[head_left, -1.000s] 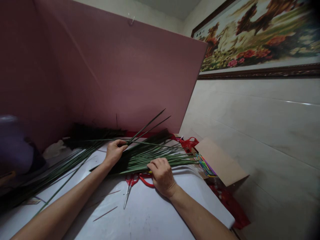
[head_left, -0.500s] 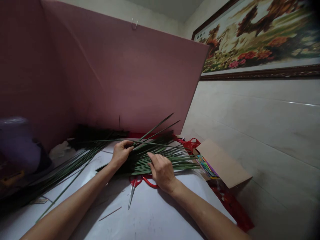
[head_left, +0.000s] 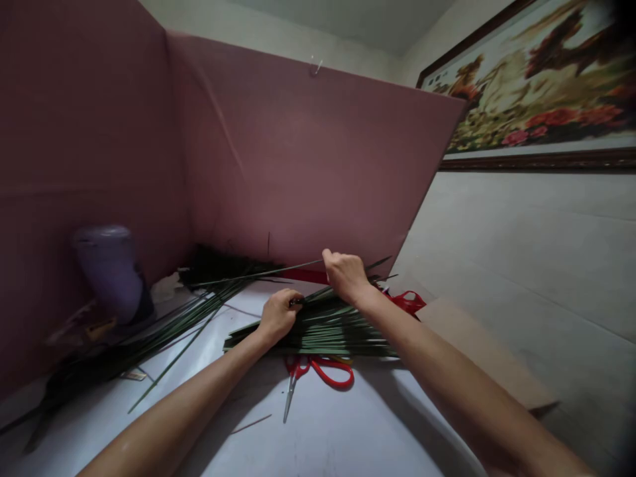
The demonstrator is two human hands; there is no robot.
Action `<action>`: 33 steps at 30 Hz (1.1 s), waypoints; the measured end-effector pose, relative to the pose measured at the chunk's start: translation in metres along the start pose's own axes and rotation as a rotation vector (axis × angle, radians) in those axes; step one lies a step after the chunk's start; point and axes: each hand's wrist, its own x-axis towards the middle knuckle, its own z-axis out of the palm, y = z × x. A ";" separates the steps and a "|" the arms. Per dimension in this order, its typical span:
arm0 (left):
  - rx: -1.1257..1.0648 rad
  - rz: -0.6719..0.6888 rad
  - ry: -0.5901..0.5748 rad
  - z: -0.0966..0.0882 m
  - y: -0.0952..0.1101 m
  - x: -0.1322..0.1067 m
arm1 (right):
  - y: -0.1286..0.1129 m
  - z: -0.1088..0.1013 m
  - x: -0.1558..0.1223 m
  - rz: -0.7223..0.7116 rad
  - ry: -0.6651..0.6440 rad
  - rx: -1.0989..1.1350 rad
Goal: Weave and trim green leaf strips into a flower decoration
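The left hand (head_left: 278,315) clamps the bundle of green leaf strips (head_left: 338,331) on the tabletop (head_left: 348,424), while just beyond it the right hand (head_left: 345,275) pinches 1 long strip (head_left: 258,272), which could snag and fan the bundle over the red scissors (head_left: 318,374).

A bundle of strips (head_left: 328,329) is being kept on the table (head_left: 358,437), with scissors (head_left: 312,375) just before it and a single strip (head_left: 258,273) being held above it. Loose strips (head_left: 163,332) are being spread at its left, a jar (head_left: 112,271) behind them, a box (head_left: 477,351) at its right.
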 end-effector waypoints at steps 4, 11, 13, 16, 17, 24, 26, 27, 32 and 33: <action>-0.044 -0.030 -0.004 0.002 -0.002 0.000 | 0.011 -0.002 0.024 -0.020 -0.017 0.023; -0.299 -0.172 0.051 -0.002 0.000 0.014 | -0.010 0.005 -0.029 0.365 0.308 0.981; -0.399 -0.212 0.064 -0.007 0.004 0.017 | -0.025 0.015 -0.047 0.475 0.208 1.346; -0.520 -0.285 0.084 -0.015 0.010 0.019 | -0.045 0.032 -0.059 0.544 0.096 1.530; -0.553 -0.307 0.086 -0.017 0.012 0.020 | -0.051 0.036 -0.060 0.567 0.074 1.589; -0.677 -0.371 0.033 -0.013 0.022 0.018 | -0.071 0.055 -0.036 0.653 0.104 1.967; -0.677 -0.385 0.017 -0.011 0.022 0.017 | -0.072 0.063 -0.032 0.660 0.149 2.023; -0.671 -0.396 0.015 -0.011 0.021 0.017 | -0.072 0.067 -0.031 0.656 0.161 2.041; -0.596 -0.465 -0.049 -0.016 0.019 0.018 | -0.068 0.084 -0.035 0.619 0.161 2.065; -0.583 -0.479 -0.079 -0.017 0.019 0.018 | -0.068 0.085 -0.036 0.611 0.154 2.064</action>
